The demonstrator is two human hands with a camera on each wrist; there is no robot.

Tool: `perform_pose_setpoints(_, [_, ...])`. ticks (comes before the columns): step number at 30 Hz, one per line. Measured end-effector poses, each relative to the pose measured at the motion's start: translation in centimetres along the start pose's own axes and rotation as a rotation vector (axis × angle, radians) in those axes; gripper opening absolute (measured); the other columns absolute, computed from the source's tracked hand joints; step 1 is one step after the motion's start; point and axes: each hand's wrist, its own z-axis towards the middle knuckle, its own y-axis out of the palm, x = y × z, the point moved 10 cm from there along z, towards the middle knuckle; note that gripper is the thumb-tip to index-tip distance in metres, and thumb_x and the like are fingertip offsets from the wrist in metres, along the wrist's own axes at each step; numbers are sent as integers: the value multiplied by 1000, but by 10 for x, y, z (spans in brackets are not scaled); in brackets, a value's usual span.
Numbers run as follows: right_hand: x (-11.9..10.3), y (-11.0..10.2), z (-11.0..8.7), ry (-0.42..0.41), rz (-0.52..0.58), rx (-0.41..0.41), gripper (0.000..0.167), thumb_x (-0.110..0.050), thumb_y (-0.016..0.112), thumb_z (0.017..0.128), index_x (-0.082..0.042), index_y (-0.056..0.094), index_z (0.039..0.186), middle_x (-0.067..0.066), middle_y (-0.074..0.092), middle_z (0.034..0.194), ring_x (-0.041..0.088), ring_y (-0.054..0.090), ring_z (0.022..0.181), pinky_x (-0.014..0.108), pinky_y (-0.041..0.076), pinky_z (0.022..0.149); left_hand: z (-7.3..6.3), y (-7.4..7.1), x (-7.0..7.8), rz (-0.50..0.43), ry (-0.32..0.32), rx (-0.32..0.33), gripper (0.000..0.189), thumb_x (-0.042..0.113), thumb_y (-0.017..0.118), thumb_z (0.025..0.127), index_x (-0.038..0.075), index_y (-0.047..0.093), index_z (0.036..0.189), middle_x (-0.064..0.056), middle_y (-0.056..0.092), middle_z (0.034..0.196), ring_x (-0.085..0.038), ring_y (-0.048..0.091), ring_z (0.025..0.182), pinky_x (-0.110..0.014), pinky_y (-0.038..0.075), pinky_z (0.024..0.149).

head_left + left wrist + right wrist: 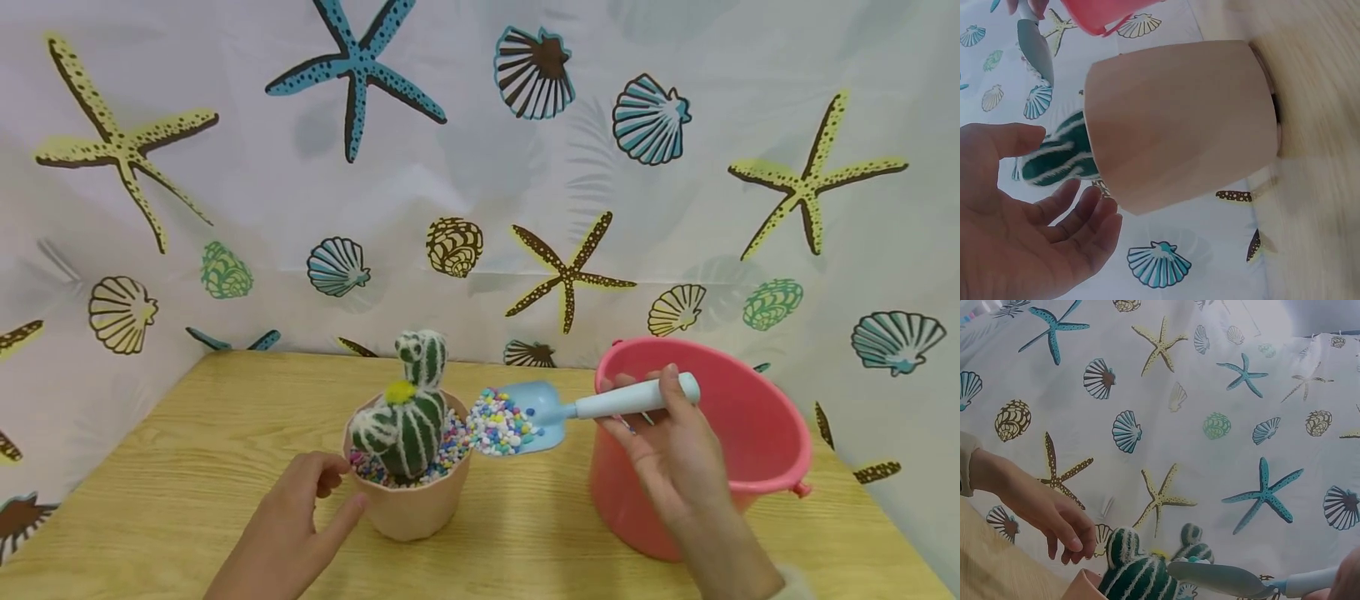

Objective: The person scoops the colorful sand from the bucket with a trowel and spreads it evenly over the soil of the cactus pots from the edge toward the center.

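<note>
A light blue toy shovel (551, 408) carries a heap of small multicoloured pebbles (498, 423). My right hand (686, 462) grips its handle, thumb on top. The blade's tip is at the right rim of a beige plant pot (412, 508). In the pot stands a knitted-looking green cactus (412, 425) with white stripes and a yellow flower, and colourful pebbles surround its base. Beside the pot's left side is my left hand (296, 521), its fingers loosely bent around nothing; in the left wrist view the same hand (1035, 219) is near the rim. Whether it touches the pot, I cannot tell.
A pink bucket (622, 500) stands on the wooden table (247, 417) at the right, behind and beside my right hand; its bottom is hidden. A white cloth (465, 167) printed with starfish and shells hangs behind the table and along its sides.
</note>
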Motion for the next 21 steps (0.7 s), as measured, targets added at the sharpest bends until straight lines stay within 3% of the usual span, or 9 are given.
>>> perform_pose_setpoints(8, [7, 6, -4, -1, -47, -15, 35, -42, 53, 93, -17, 39, 112, 3, 58, 102, 21, 59, 112, 40, 50, 95, 8, 4, -11, -48, -41, -50, 63, 36, 64, 91, -6, 40, 132, -23, 45, 124, -29, 49, 104, -40, 47, 79])
perform_pose_setpoints(14, [14, 11, -7, -24, -80, -37, 36, -42, 51, 95, -16, 38, 115, 1, 60, 100, 22, 55, 113, 42, 47, 98, 18, 5, -10, -82, -3, -67, 80, 44, 67, 87, -3, 32, 141, -24, 38, 137, -37, 44, 118, -44, 47, 84])
perform_pose_setpoints(18, [19, 15, -8, -47, -102, -38, 39, -43, 51, 94, -14, 38, 117, 1, 58, 100, 23, 53, 114, 45, 45, 100, 25, 10, -12, -84, 8, -104, 92, 49, 69, 83, 0, 24, 147, -27, 30, 146, -46, 36, 129, -57, 44, 93])
perform_pose_setpoints(21, [25, 16, -9, -53, -97, -36, 38, -43, 51, 95, -14, 38, 117, 2, 56, 101, 24, 52, 114, 46, 45, 100, 30, 15, -15, -82, -2, -144, 101, 52, 68, 82, 0, 15, 151, -28, 21, 152, -51, 26, 135, -67, 35, 99])
